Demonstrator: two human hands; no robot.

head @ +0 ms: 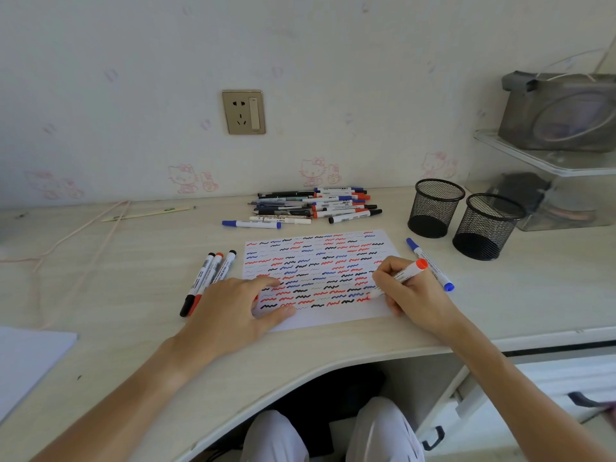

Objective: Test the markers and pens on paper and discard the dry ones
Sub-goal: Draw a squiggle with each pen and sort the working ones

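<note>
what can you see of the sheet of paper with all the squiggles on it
The sheet of paper is white and lies flat on the desk, near its front edge. Rows of short wavy test marks in red, blue and black cover most of it; the bottom strip is blank. The left hand presses flat on its lower left corner. The right hand rests at its right edge, holding a red marker, tip down at the last row.

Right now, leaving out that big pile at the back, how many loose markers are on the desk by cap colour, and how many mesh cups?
Black-capped markers: 2, lying left of the paper
Red-capped markers: 2, one between the black pair, one in the right hand
Blue-capped markers: 2, one right of the paper, one before the pile
Mesh cups: 2
Total: 8
</note>
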